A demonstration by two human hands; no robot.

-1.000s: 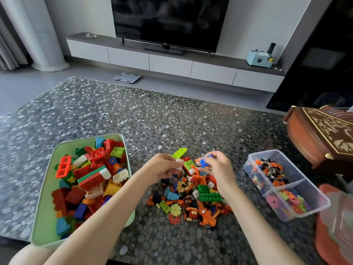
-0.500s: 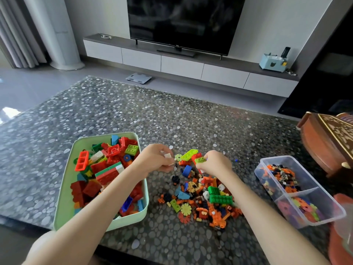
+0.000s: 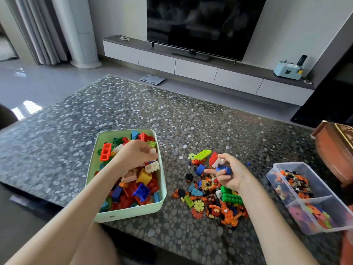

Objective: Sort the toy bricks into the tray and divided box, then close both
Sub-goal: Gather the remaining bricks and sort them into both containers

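Note:
A pale green tray (image 3: 91,167) holds several large bricks. My left hand (image 3: 134,153) is over its far right part, fingers curled around a small white brick (image 3: 152,150). A loose pile of small bricks (image 3: 212,196) lies on the table to the tray's right. My right hand (image 3: 232,172) hovers palm-up over the pile's far side, gripping a red-and-white brick (image 3: 214,160) and blue bricks (image 3: 223,169). The clear divided box (image 3: 275,169) sits at the right, with small orange and dark pieces in its far cell and flower-shaped pieces in the near cell.
The table top (image 3: 172,115) has a grey pebble pattern. A carved wooden box (image 3: 336,148) stands at the right edge behind the divided box. A lime green brick (image 3: 202,154) lies at the pile's far edge. No lids are in plain view.
My left hand has moved left from the pile to over the tray with the white brick. My right hand has lifted and turned palm-up with red-white and blue bricks. The camera has swung left.

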